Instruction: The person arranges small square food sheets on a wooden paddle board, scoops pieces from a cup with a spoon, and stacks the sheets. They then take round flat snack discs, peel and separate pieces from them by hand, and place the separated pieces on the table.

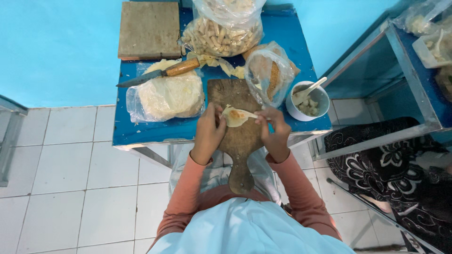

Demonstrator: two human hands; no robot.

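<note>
Both of my hands hold a thin pale dough wrapper (235,116) with a bit of filling on it, just above a brown wooden paddle board (239,141). My left hand (208,132) pinches the wrapper's left edge. Its right edge is pinched by my right hand (274,131). The board lies on a small blue table (150,130), with its handle sticking out over the front edge toward me.
A bag of stacked wrappers (168,98) lies left of the board with a wooden-handled knife (157,74) on it. A white bowl (309,100) with a spoon stands at right. Behind are bagged fried sticks (221,36), another plastic bag (268,77) and a square wooden block (149,29).
</note>
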